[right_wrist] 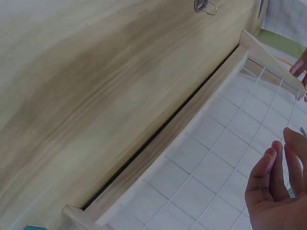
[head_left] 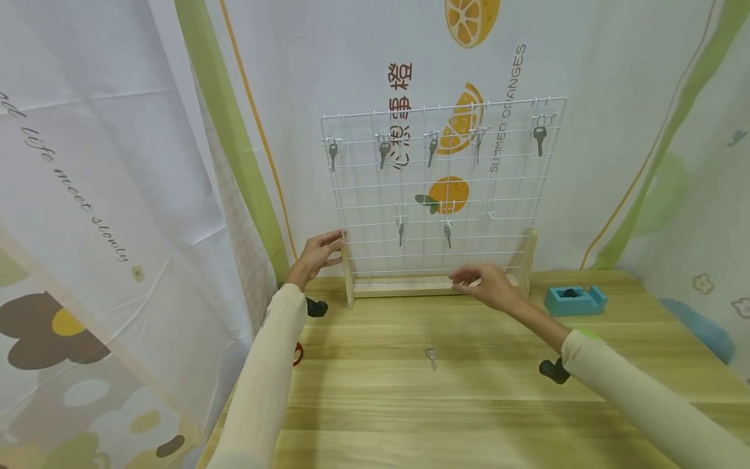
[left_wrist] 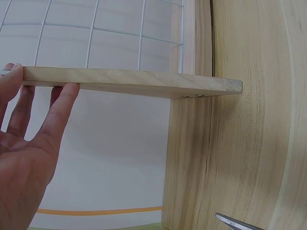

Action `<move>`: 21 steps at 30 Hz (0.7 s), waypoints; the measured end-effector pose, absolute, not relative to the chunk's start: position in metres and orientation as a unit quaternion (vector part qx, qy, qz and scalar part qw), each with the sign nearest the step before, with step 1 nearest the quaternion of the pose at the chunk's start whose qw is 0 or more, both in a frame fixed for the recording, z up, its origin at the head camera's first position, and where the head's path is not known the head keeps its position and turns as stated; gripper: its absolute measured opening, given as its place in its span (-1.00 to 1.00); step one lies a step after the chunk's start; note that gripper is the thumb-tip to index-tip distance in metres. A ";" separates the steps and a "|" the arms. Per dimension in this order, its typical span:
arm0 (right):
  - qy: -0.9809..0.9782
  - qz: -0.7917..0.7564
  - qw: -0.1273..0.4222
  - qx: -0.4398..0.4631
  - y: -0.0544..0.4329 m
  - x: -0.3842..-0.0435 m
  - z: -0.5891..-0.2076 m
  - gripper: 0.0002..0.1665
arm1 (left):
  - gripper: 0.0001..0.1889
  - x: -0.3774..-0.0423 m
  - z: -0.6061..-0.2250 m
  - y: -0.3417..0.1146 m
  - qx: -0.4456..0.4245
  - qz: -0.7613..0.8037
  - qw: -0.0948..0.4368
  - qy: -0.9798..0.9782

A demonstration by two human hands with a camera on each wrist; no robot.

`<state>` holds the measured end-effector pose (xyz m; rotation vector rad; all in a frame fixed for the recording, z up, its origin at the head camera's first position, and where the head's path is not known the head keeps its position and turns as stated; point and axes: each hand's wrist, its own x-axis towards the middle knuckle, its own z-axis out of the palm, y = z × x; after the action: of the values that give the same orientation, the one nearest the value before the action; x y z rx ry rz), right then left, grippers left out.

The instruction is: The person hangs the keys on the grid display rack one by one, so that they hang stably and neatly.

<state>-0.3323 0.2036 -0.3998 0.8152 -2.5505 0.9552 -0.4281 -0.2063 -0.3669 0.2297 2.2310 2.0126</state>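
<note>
A white wire grid rack [head_left: 439, 189] stands upright in a wooden base [head_left: 404, 293], with several keys [head_left: 383, 153] hanging from its hooks. My left hand [head_left: 316, 255] grips the upper end of the left wooden side post [left_wrist: 134, 81], thumb and fingers around the board. In front of the lower right of the grid is my right hand [head_left: 489, 286], fingers loosely bent, nothing held. One hook [head_left: 489, 216] above it carries no key. A loose key [head_left: 431, 357] with a ring lies on the table before the base.
A blue tape dispenser [head_left: 575, 301] sits right of the rack on the wooden table [head_left: 469, 417]. Black objects [head_left: 317, 307] lie near each forearm, and red scissor handles [head_left: 299, 354] show beside the left sleeve. A printed curtain [head_left: 363, 52] hangs close behind.
</note>
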 end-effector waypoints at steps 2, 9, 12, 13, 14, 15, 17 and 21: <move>-0.883 0.339 0.146 0.290 0.201 -0.331 -0.404 -0.83 | -0.47 -0.428 -0.366 -0.206 0.075 0.669 0.064 0.737; -0.878 0.348 0.118 0.308 0.194 -0.324 -0.422 -0.81 | -0.46 -0.427 -0.366 -0.205 0.071 0.677 0.063 0.730; -0.879 0.348 0.103 0.311 0.191 -0.321 -0.431 -0.81 | -0.46 -0.428 -0.366 -0.206 0.070 0.678 0.059 0.729; -0.877 0.347 0.101 0.317 0.190 -0.320 -0.434 -0.81 | -0.45 -0.428 -0.366 -0.205 0.069 0.679 0.057 0.728; -0.875 0.346 0.101 0.324 0.189 -0.319 -0.438 -0.80 | -0.45 -0.428 -0.366 -0.205 0.070 0.679 0.055 0.729; -0.873 0.346 0.098 0.330 0.188 -0.317 -0.441 -0.79 | -0.44 -0.428 -0.365 -0.205 0.071 0.679 0.053 0.729; -0.870 0.347 0.093 0.339 0.187 -0.314 -0.448 -0.78 | -0.43 -0.427 -0.365 -0.204 0.071 0.678 0.049 0.730; -0.864 0.356 0.071 0.350 0.182 -0.309 -0.459 -0.76 | -0.42 -0.424 -0.362 -0.204 0.073 0.677 0.049 0.731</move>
<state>-0.3086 0.1824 -0.4594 1.0511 -2.5964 1.0714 -0.4244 -0.2036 -0.3619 0.2235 2.2269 2.0626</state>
